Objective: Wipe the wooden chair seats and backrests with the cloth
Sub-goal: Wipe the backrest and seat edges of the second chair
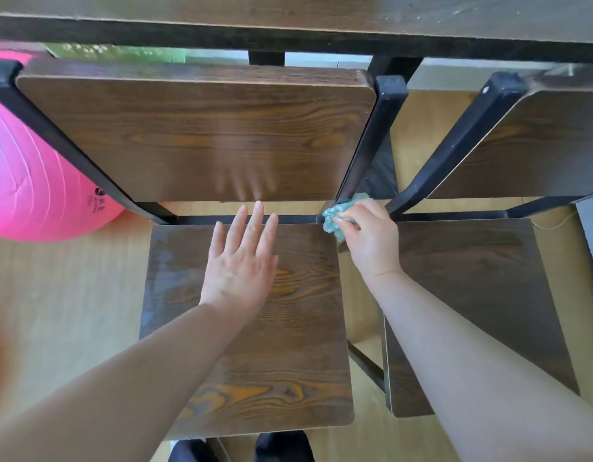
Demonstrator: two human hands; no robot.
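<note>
Two dark wooden chairs with black metal frames stand side by side below me. My left hand (241,258) lies flat with straight fingers on the near chair's seat (295,345), its fingertips by the back edge. The backrest (195,135) rises behind it and mirrors my fingers. My right hand (368,238) grips a crumpled teal cloth (335,218) at the seat's back right corner, against the foot of the black upright post (371,138). The second chair's seat (481,285) and backrest (535,145) lie to the right, partly under my right forearm.
A big pink exercise ball (31,175) sits on the light wood floor at the left, touching the chair frame. A dark wooden table edge (288,25) runs across the top above both backrests. A narrow floor gap (361,308) separates the seats.
</note>
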